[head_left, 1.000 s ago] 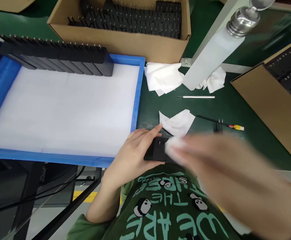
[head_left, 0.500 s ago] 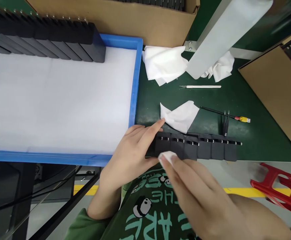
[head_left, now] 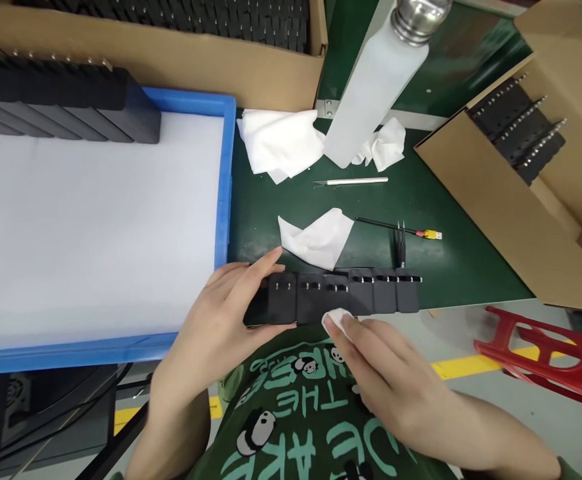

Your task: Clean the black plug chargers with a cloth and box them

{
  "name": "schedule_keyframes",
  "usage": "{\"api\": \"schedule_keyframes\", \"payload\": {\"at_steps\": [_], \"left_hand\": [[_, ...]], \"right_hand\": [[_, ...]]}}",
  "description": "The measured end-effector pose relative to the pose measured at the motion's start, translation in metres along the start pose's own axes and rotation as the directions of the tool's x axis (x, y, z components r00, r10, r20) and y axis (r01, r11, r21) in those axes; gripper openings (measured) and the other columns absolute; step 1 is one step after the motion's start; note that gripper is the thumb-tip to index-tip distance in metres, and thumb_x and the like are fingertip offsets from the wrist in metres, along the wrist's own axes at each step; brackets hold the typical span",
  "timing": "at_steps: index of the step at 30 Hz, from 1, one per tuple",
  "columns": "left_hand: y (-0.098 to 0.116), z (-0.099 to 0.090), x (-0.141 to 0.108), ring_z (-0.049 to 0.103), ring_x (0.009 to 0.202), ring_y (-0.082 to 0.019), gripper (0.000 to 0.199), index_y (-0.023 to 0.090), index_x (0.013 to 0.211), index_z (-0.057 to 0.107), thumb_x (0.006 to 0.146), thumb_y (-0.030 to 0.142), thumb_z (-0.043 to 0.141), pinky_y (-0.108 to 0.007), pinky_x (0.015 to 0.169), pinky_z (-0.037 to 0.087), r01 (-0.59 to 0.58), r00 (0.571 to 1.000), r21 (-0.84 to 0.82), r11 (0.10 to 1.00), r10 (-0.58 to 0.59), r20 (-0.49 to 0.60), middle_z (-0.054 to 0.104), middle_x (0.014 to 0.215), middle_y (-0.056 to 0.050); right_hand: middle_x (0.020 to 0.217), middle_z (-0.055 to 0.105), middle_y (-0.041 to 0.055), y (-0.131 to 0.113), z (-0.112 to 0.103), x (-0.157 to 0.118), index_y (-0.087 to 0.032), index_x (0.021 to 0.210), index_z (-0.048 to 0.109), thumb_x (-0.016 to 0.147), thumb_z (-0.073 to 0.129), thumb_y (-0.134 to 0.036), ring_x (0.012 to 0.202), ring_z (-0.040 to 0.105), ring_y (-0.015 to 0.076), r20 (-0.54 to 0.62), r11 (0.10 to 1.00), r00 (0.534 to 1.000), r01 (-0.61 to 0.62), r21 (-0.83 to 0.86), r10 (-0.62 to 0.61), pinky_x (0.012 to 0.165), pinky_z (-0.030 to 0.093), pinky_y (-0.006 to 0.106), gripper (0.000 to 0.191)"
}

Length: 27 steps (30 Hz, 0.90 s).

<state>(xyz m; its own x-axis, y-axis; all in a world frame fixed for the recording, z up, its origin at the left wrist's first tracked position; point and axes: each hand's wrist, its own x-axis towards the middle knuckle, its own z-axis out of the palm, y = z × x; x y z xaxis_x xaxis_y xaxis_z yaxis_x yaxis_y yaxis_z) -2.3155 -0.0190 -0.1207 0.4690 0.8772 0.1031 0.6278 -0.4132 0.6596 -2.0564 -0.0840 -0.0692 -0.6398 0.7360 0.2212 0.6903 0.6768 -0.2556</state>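
Note:
A row of black blocks with paired metal pins (head_left: 311, 300), looking like power adapters, lies along the near edge of the green table. My left hand (head_left: 221, 307) spans the row's left end, thumb on the near side and fingers on the far side, gripping the end block. Pinched in the fingertips of my right hand (head_left: 391, 373) is a small folded white wipe (head_left: 337, 319), held at the near side of the row. Another white wipe (head_left: 318, 240) lies spread just beyond the blocks.
On the left, a blue-rimmed tray (head_left: 224, 180) holds more black blocks (head_left: 95, 100). Cardboard boxes (head_left: 271, 77) with black parts stand behind and right. A white bottle (head_left: 375, 93), craft knife (head_left: 355, 181), tweezers (head_left: 401, 247) and USB cable (head_left: 431, 235) are beyond. A red stool (head_left: 541, 353) stands right.
The view has shifted, so the table's contents appear further left. My right hand with the wipe has drawn nearer the row's near side. My left hand keeps its place at the row's left end.

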Motion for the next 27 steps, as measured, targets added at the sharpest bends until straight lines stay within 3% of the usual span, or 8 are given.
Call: {"api": "schedule_keyframes", "payload": {"at_steps": [3, 6, 8, 12, 16, 21, 24, 27], "left_hand": [[0.009, -0.003, -0.005, 0.059, 0.125, -0.031, 0.084, 0.029, 0.156, 0.029, 0.087, 0.046, 0.074, -0.051, 0.103, 0.051, -0.088, 0.992, 0.082, 0.993, 0.095, -0.085, 0.063, 0.137, -0.011], [0.036, -0.004, -0.006, 0.057, 0.127, -0.026, 0.063, 0.023, 0.141, 0.052, 0.085, 0.037, 0.077, -0.048, 0.117, 0.042, -0.291, 0.917, 0.205, 0.935, 0.333, -0.218, 0.068, 0.125, -0.009], [0.058, 0.004, 0.001, 0.059, 0.124, -0.020, 0.037, 0.023, 0.126, 0.064, 0.090, 0.028, 0.070, -0.040, 0.122, 0.036, -0.457, 0.867, 0.245, 0.855, 0.490, -0.091, 0.072, 0.119, -0.001], [0.081, 0.036, 0.030, 0.056, 0.134, -0.021, 0.031, 0.017, 0.127, 0.066, 0.101, 0.020, 0.049, -0.036, 0.118, 0.042, -0.710, 0.702, 0.253, 0.658, 0.689, 0.178, 0.066, 0.138, -0.001], [0.076, 0.055, 0.050, 0.048, 0.143, -0.020, 0.043, 0.011, 0.144, 0.051, 0.102, 0.013, 0.040, -0.034, 0.119, 0.041, -0.666, 0.746, 0.295, 0.686, 0.604, 0.279, 0.051, 0.153, -0.006], [0.075, 0.052, 0.048, 0.043, 0.146, -0.019, 0.046, 0.010, 0.148, 0.047, 0.103, 0.013, 0.035, -0.033, 0.122, 0.035, -0.644, 0.760, 0.258, 0.720, 0.561, 0.328, 0.047, 0.157, -0.005], [0.077, 0.052, 0.047, 0.043, 0.146, -0.017, 0.046, 0.012, 0.148, 0.048, 0.103, 0.014, 0.034, -0.032, 0.122, 0.035, -0.643, 0.762, 0.274, 0.715, 0.561, 0.325, 0.047, 0.156, -0.003], [0.076, 0.054, 0.047, 0.045, 0.144, -0.016, 0.045, 0.013, 0.147, 0.050, 0.105, 0.016, 0.034, -0.031, 0.122, 0.035, -0.644, 0.764, 0.296, 0.705, 0.572, 0.300, 0.049, 0.155, -0.002]], "right_hand": [[0.104, 0.070, 0.0126, 0.019, -0.019, -0.004, -0.008, 0.134, 0.057, 0.089, 0.043, 0.002, 0.089, 0.067, 0.0205, 0.088, 0.994, 0.995, -0.046, 0.102, 0.037, 0.078, 0.060, 0.031, 0.048], [0.106, 0.067, 0.0100, 0.048, -0.042, 0.017, -0.019, 0.134, 0.060, 0.091, 0.049, -0.002, 0.091, 0.066, 0.0178, -0.010, 0.983, 0.993, -0.118, 0.141, 0.120, 0.074, 0.058, 0.027, 0.047], [0.101, 0.065, 0.0068, 0.067, -0.043, 0.048, -0.024, 0.125, 0.066, 0.093, 0.048, -0.001, 0.086, 0.063, 0.0145, -0.093, 0.980, 0.992, -0.069, 0.188, 0.088, 0.072, 0.054, 0.026, 0.043], [0.096, 0.059, 0.0063, 0.086, -0.011, 0.116, -0.014, 0.110, 0.072, 0.098, 0.042, -0.005, 0.081, 0.056, 0.0117, 0.084, 0.866, 0.948, 0.243, 0.437, -0.308, 0.068, 0.047, 0.024, 0.034], [0.087, 0.053, 0.0021, 0.090, 0.009, 0.138, -0.012, 0.100, 0.074, 0.102, 0.044, -0.011, 0.065, 0.039, 0.0087, 0.308, 0.840, 0.833, 0.294, 0.455, -0.459, 0.058, 0.036, 0.023, 0.031], [0.081, 0.048, 0.0005, 0.117, -0.013, 0.119, -0.012, 0.087, 0.073, 0.098, 0.043, -0.005, 0.062, 0.035, 0.0090, 0.465, 0.872, 0.769, 0.243, 0.424, -0.440, 0.052, 0.030, 0.025, 0.032], [0.078, 0.047, 0.0002, 0.129, -0.019, 0.114, -0.014, 0.082, 0.072, 0.094, 0.041, 0.000, 0.063, 0.039, 0.0087, 0.424, 0.858, 0.793, 0.229, 0.459, -0.438, 0.053, 0.032, 0.024, 0.036], [0.088, 0.054, 0.0016, 0.126, -0.013, 0.118, -0.018, 0.101, 0.074, 0.099, 0.041, -0.007, 0.071, 0.047, 0.0087, 0.294, 0.788, 0.848, 0.207, 0.580, -0.440, 0.061, 0.039, 0.023, 0.035]]}}
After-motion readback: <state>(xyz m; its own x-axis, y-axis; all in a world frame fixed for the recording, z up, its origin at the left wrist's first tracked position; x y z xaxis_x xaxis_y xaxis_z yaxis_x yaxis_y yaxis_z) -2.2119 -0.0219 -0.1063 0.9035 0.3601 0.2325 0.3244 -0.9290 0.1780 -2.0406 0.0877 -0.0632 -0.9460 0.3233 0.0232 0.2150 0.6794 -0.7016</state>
